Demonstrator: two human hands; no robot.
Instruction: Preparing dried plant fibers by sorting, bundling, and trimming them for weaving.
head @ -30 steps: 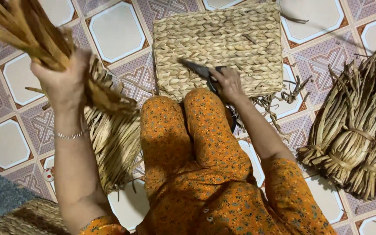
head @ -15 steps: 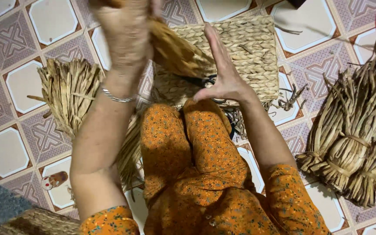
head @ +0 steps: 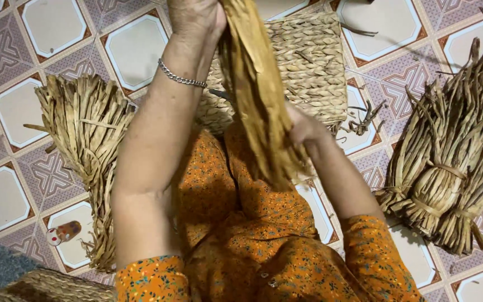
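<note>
Over the lap, the left hand [head: 197, 17] is clenched round the top of a bunch of dried fibre strips [head: 258, 95], hanging it upright, while the right hand [head: 303, 126] grips its lower part, fingers mostly hidden behind it. Beyond lies a woven mat [head: 308, 61] on the tiled floor [head: 62, 28] — loose bundles [head: 454, 151] at either side. Brittle strips might snap or slip free if pulled unevenly.

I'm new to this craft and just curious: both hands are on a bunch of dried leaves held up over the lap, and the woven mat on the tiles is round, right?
Not quite. The head view shows the woven mat is rectangular, not round. The rest holds: the left hand and right hand both hold the bunch of dried leaves over the lap.
</note>
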